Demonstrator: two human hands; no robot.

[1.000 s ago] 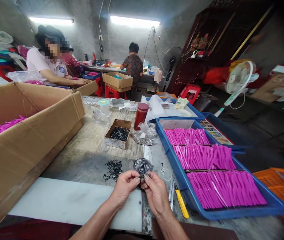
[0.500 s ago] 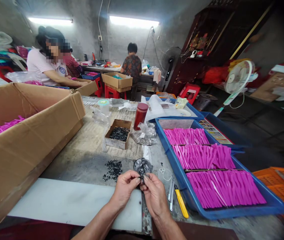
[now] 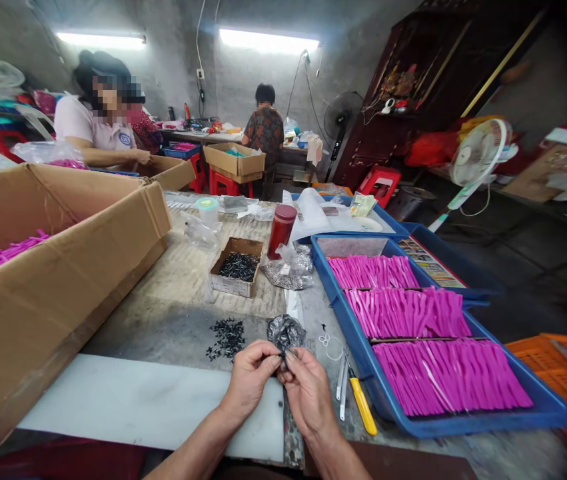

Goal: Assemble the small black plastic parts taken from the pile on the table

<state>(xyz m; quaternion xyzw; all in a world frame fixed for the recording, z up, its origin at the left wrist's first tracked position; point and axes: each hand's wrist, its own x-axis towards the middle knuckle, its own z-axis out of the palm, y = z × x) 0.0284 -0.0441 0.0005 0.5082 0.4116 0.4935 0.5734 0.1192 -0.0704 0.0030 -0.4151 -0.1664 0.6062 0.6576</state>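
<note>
Head view shows your left hand [image 3: 250,377] and right hand [image 3: 308,393] meeting thumb to thumb low over the grey desk [image 3: 173,313]. The fingers [image 3: 268,357] of both are pinched shut at the near edge of a small crumpled clear plastic bag of dark parts [image 3: 286,331]. You cannot tell whether they grip the bag's rim or a single loose piece. The bag lies straight ahead of your fingertips, touching them. It is a rounded lump with no clear long axis, and both hands are equally near it. A loose scatter of small black parts [image 3: 226,337] lies just left of the bag, nearer your left hand. A yellow-handled tool [image 3: 363,405] lies just right of your right hand, its length running away from you beside the blue plastic tray [image 3: 348,327] of magenta strips [image 3: 413,313]. No brand or label can be read; the printed sheet [image 3: 430,263] beyond the tray is too small to make out.
</note>
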